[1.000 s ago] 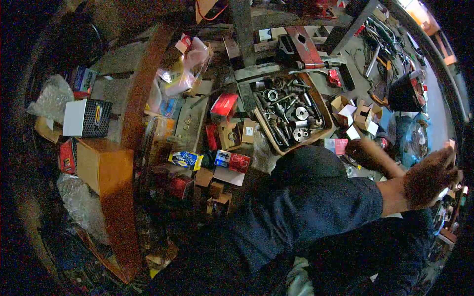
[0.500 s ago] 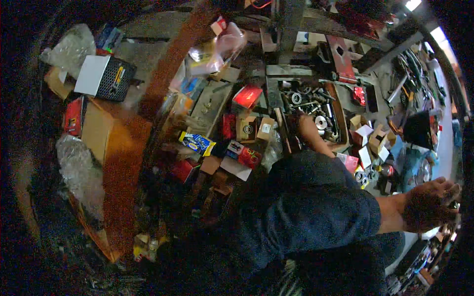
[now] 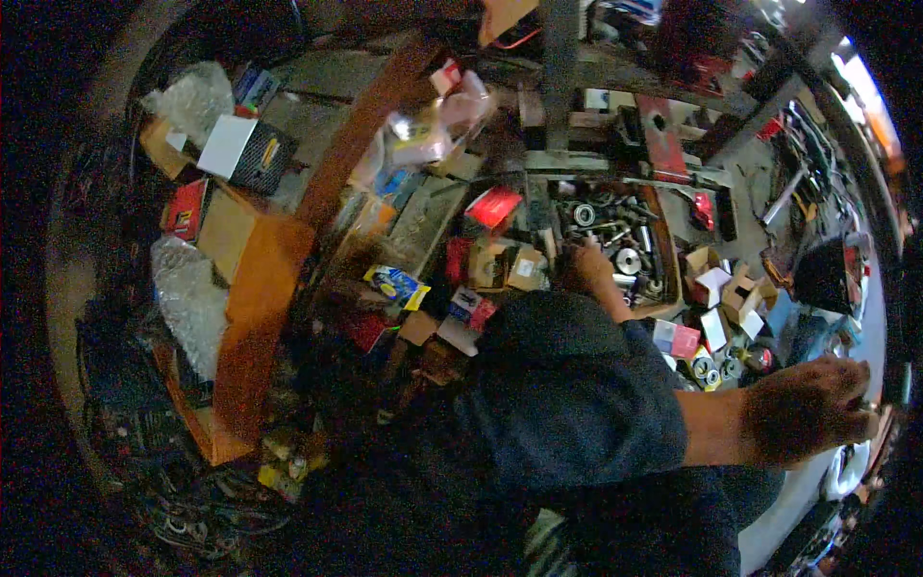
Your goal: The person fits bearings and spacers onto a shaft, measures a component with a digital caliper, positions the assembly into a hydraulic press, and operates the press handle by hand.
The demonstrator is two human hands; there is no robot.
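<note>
My left hand (image 3: 812, 413), in a dark blue sleeve, crosses to the far right with its fingers curled round something small I cannot make out. My right hand (image 3: 584, 258), its bare forearm partly behind that sleeve, reaches into the near left corner of a tray (image 3: 671, 250) of metal parts. Its fingers are dim and blurred, so their grip is unclear. In the tray lie a ring bearing (image 3: 584, 213), a round steel flange (image 3: 628, 261) and several shafts and small fittings. Opened cartons (image 3: 750, 298) and boxed rings (image 3: 710, 371) sit beside the tray.
A wooden beam (image 3: 356, 135) crosses the left side among cardboard boxes (image 3: 234, 236) and bubble wrap (image 3: 185, 298). Red, blue and yellow packets (image 3: 394, 287) crowd the middle. A red metal piece (image 3: 663, 139) lies behind the tray. Long tools (image 3: 788, 192) are piled at the upper right.
My right hand has moved from the cartons on the right leftward into the parts tray. My left hand sits lower in the picture, and the whole view has shifted.
</note>
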